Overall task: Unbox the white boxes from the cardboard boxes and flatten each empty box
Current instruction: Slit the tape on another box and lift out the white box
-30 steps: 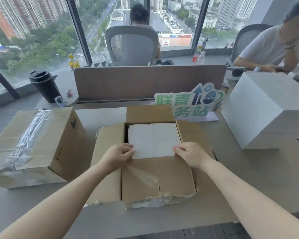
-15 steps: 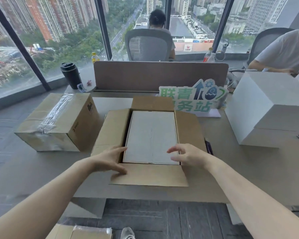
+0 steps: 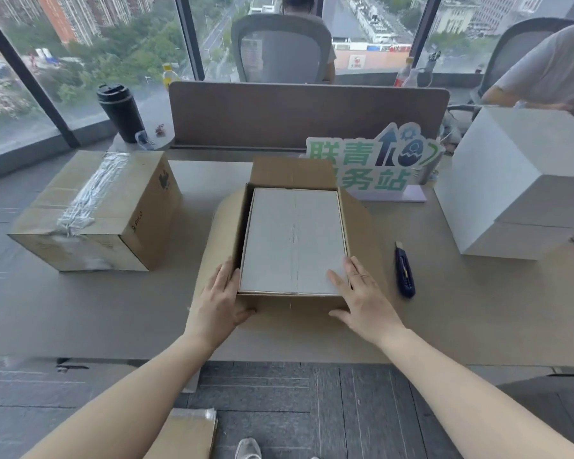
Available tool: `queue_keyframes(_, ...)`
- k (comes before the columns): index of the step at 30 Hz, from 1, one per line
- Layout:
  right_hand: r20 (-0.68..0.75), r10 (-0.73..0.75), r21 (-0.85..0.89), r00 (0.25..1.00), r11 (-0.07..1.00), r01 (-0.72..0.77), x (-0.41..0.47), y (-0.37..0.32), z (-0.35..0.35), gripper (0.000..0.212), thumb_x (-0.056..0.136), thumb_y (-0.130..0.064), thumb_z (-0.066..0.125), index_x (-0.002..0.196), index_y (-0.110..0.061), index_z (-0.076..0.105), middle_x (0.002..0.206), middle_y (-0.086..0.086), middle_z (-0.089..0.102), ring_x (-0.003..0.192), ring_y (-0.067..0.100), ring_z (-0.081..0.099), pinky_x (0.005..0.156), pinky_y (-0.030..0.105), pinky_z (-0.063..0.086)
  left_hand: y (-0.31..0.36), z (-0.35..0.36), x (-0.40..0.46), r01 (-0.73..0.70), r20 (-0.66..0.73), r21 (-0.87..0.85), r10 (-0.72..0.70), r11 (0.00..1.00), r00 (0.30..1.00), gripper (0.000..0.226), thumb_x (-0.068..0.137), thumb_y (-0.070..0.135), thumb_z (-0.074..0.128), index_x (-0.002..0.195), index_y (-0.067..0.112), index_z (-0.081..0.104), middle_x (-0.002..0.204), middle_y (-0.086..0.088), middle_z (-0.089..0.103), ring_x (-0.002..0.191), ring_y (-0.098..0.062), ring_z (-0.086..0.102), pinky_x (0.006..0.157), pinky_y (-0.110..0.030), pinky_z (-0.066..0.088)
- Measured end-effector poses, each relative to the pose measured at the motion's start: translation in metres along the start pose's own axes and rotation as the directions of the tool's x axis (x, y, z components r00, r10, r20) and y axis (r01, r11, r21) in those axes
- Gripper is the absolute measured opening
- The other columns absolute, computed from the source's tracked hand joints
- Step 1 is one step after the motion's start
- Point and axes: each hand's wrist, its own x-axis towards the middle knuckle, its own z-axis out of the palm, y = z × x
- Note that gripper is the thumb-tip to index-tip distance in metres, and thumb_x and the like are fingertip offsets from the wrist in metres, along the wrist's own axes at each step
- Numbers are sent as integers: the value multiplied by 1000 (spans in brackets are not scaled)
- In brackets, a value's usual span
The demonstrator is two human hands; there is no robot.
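An open cardboard box (image 3: 292, 173) stands in the middle of the table with its flaps spread outward. A white box (image 3: 294, 240) fills its opening, top face showing. My left hand (image 3: 221, 299) presses against the box's near left corner, fingers straight along the outside wall, thumb on the front. My right hand (image 3: 362, 293) lies at the near right corner, fingers reaching over the rim onto the white box. A second cardboard box (image 3: 96, 210), taped closed, sits to the left. A large white box (image 3: 524, 180) stands on the right.
A blue utility knife (image 3: 405, 271) lies right of the open box. Behind it stand a green sign (image 3: 371, 160) and a desk divider (image 3: 309, 114). A black tumbler (image 3: 121, 112) is at the back left. Flattened cardboard (image 3: 186, 433) lies on the floor below.
My view rose and tilted down. The near flap folded down and both hands slid to the box's near corners. The side flaps dropped outward.
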Motion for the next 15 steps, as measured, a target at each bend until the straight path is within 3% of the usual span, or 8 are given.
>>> queue_keyframes(3, -82, -19, -28, 996, 999, 17, -1, 2, 10, 83, 75, -33, 84, 146, -12, 46, 152, 25, 37, 145, 39, 28, 114, 48, 32, -1, 5, -2, -22, -44, -59, 19, 998, 999, 81, 70, 37, 86, 138, 9, 52, 157, -11, 30, 139, -30, 39, 104, -41, 47)
queue_keyframes(7, -65, -2, -18, 998, 1000, 1, -8, -2, 11, 83, 79, -40, 79, 148, -14, 42, 155, 21, 34, 149, 36, 21, 115, 51, 33, -3, 4, -10, -34, 11, -9, 34, 999, 999, 81, 71, 50, 80, 137, 13, 54, 160, -11, 23, 143, -31, 33, 103, -44, 48)
queue_keyframes(9, -67, -3, -22, 998, 1000, 1, -13, -5, 7, 77, 85, -51, 65, 149, -15, 42, 157, 18, 33, 150, 34, 20, 118, 48, 29, 1, -3, -15, -14, 46, 17, 13, 1000, 999, 84, 74, 64, 65, 142, 16, 49, 161, -9, 21, 144, -31, 29, 107, -45, 44)
queue_keyframes(12, -97, 62, 10, 993, 998, -61, -7, -9, -8, 72, 91, -59, 39, 142, -9, 51, 149, 12, 47, 143, 31, 35, 116, 43, 31, 9, -25, -9, 69, 80, -16, -68, 997, 995, 90, 81, 75, 32, 150, 18, 34, 160, -4, 23, 144, -26, 24, 115, -41, 32)
queue_keyframes(15, -87, 182, -27, 979, 982, -185, 22, -22, -30, 68, 92, -54, 27, 125, -4, 59, 126, 11, 63, 122, 32, 51, 101, 42, 41, 20, -45, 23, 136, 134, -77, -125, 988, 983, 79, 93, 66, 30, 152, 13, 28, 159, -2, 25, 143, -23, 22, 114, -39, 29)
